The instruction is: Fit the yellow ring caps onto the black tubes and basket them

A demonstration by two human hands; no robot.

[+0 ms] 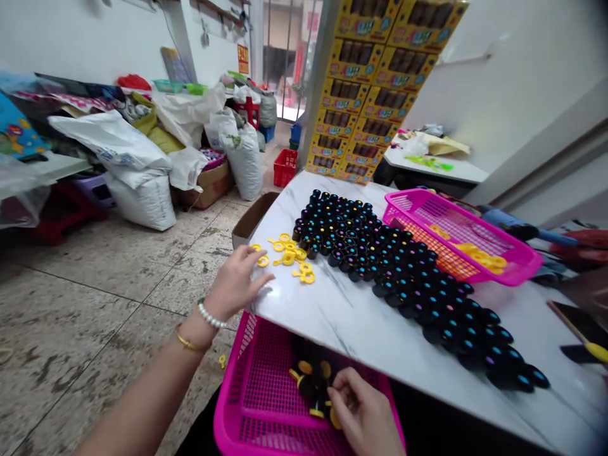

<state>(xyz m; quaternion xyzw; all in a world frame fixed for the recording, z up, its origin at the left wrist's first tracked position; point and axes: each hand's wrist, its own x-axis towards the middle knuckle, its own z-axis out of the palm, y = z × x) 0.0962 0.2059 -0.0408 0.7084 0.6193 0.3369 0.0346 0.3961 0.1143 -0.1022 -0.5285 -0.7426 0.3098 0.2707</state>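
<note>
My left hand (240, 278) is over the table's left corner, thumb and fingers apart. Its fingertips are at small yellow rings with short stems (289, 256), which lie loose there; whether they touch one is unclear. My right hand (363, 411) is low in a pink mesh basket (261, 415) below the table edge. Its fingers are curled together, and what they hold, if anything, is hidden. Beside those fingers lie black pieces with yellow ends (316, 386). Many short black cylinders with coloured dots on top (375, 247) stand packed in a long block on the table.
A second pink basket (515, 269) with yellow pieces stands behind the black cylinders on the marble-patterned table (327, 323). Yellow boxes (375, 95) are stacked at the back. An open carton (254, 215) is by the table's left side. White sacks (142, 183) line the floor.
</note>
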